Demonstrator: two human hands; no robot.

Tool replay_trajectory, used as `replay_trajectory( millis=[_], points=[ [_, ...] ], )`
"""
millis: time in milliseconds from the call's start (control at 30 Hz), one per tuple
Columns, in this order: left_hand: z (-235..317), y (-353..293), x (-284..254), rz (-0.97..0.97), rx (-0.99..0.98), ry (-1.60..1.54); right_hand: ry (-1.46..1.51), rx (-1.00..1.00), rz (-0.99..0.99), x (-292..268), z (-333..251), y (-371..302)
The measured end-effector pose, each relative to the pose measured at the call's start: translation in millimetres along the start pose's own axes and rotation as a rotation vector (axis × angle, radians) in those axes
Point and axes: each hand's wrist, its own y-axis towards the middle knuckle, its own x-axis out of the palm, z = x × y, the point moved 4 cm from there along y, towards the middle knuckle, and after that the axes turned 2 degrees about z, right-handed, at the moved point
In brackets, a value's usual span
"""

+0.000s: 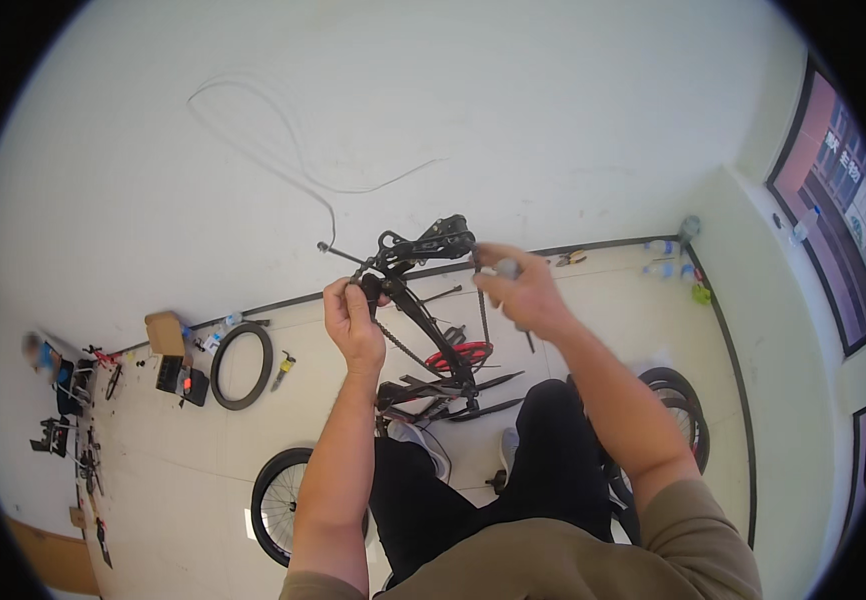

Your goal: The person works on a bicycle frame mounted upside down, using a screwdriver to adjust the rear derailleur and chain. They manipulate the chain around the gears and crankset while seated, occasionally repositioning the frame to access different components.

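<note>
1. Bicycle frame [416, 310], black, with a red chainring [463, 354], stands over the pale floor [183, 470] near the wall, in front of the person's shoes.
2. Left hand [355, 325]: fingers grasping a dark part at the frame's upper end.
3. Right hand [531, 297]: fingers curled around a grey-handled tool [508, 268], close beside the chain [483, 300].
4. Thin cable [334, 220] rises from the frame's upper end and loops before the wall.
5. Spoked wheels flank the legs, one at left [261, 500], others at right; a loose tyre [268, 360] lies left, beside a yellow tool [284, 370] and an open cardboard box [165, 333].
6. Pliers [573, 257] and clear bottles [661, 270] lie along the wall, right.
7. Large characters show beyond the window [833, 200]; any lettering on the frame is too small to read.
</note>
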Motion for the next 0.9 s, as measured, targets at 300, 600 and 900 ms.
replay_trajectory(
  millis=[300, 600, 900],
  points=[
    [2.3, 0.1, -2.7, -0.057, -0.201, 0.202, -0.082, -0.157, 0.214, -8.5, 8.1, 3.9],
    [6.2, 3.2, -4.1, -0.040, -0.417, -0.010, -0.138, 0.070, 0.046, -2.8, 12.7, -8.2],
    [53.9, 17.9, 38.6, -0.094, -0.204, 0.191, -0.150, -0.354, -0.002, 8.0, -38.9, 8.8]
  ],
)
